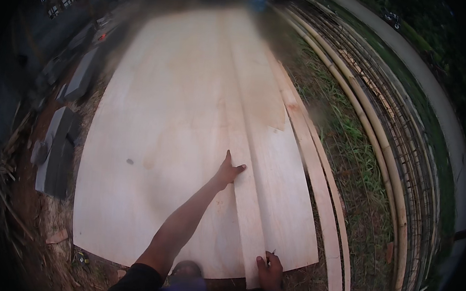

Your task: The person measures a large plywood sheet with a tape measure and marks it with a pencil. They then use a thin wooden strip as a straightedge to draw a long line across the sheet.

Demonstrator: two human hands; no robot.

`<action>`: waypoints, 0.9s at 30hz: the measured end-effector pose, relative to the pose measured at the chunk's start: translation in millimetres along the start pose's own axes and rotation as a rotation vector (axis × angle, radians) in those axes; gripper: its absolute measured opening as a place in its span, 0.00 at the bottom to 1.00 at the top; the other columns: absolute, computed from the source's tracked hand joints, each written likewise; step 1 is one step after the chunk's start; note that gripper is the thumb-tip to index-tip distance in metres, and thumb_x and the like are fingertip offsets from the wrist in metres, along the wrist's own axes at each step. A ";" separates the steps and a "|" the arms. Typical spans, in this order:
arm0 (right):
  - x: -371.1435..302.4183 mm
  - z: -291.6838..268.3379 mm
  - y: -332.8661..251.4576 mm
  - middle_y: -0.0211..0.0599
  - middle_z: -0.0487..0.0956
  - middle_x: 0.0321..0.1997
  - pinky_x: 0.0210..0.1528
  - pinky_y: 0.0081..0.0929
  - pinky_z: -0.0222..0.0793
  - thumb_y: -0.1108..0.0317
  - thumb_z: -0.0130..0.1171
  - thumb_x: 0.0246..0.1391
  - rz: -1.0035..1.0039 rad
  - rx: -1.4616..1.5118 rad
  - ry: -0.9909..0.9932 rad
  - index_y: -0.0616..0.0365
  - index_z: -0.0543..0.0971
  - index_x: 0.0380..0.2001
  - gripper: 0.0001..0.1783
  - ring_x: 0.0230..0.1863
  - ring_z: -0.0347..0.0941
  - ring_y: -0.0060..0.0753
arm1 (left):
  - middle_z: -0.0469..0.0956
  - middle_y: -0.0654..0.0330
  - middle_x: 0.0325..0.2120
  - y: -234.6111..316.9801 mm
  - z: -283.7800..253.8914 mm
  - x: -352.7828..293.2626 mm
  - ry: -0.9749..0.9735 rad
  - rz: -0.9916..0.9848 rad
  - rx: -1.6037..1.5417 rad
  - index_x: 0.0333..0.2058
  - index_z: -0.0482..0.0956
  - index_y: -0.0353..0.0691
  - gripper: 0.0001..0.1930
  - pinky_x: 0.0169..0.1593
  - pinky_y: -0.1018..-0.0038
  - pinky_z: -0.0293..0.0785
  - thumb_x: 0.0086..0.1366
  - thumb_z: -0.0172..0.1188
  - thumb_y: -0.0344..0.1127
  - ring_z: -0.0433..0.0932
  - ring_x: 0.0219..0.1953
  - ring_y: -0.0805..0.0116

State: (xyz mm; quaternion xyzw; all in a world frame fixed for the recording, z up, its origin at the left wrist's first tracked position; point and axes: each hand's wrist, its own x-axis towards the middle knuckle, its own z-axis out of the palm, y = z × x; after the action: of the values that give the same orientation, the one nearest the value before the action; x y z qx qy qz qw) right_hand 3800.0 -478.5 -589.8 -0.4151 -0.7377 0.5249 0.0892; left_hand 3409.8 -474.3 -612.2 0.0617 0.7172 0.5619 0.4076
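Note:
A large pale plywood sheet lies flat on the ground in front of me. A long narrow cut strip lies on top of it, running away from me. My left hand is stretched out and pressed flat on the sheet against the strip's left edge, fingers spread. My right hand rests on the near end of the strip at the sheet's front edge, with what looks like a thin pencil between its fingers. A wider cut piece lies to the right of the strip.
Two thin wooden battens lie along the sheet's right side. Beyond them on the grass are long pale pipes and a steel rebar cage. Dark slabs and scrap wood lie on the dirt to the left.

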 end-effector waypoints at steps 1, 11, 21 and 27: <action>2.0 3.4 0.1 0.47 0.81 0.44 0.50 0.36 0.72 0.66 0.66 0.57 -0.009 0.039 0.004 0.64 0.80 0.49 0.18 0.44 0.78 0.41 | 0.65 0.42 0.64 -4.3 -2.8 4.4 0.003 0.012 -0.025 0.73 0.26 0.39 0.55 0.49 0.61 0.81 0.67 0.65 0.37 0.79 0.53 0.57; 4.9 21.7 -5.3 0.48 0.80 0.42 0.49 0.38 0.72 0.66 0.64 0.60 -0.070 -0.026 -0.033 0.65 0.79 0.48 0.17 0.44 0.78 0.43 | 0.73 0.42 0.59 -34.2 -23.2 32.4 0.013 0.083 -0.008 0.72 0.19 0.40 0.56 0.45 0.62 0.83 0.69 0.62 0.36 0.82 0.47 0.58; 12.5 29.5 -11.3 0.53 0.79 0.42 0.48 0.44 0.71 0.65 0.63 0.59 -0.086 0.007 -0.036 0.65 0.79 0.48 0.18 0.44 0.76 0.52 | 0.75 0.42 0.56 -28.3 -28.1 37.2 0.020 0.053 -0.027 0.72 0.18 0.40 0.55 0.48 0.58 0.82 0.70 0.62 0.34 0.82 0.47 0.57; 10.3 38.1 -5.2 0.51 0.79 0.43 0.49 0.41 0.73 0.65 0.64 0.59 -0.086 -0.023 -0.064 0.64 0.78 0.50 0.19 0.45 0.78 0.49 | 0.69 0.39 0.61 -38.7 -35.5 29.2 0.137 0.083 0.085 0.73 0.24 0.38 0.56 0.52 0.58 0.78 0.68 0.65 0.40 0.78 0.52 0.57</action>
State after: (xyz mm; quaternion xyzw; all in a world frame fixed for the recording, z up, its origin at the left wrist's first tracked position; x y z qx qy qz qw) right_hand 3769.1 -498.4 -605.1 -0.3669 -0.7633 0.5253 0.0832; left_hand 3381.6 -499.2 -659.1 0.0701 0.7634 0.5503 0.3307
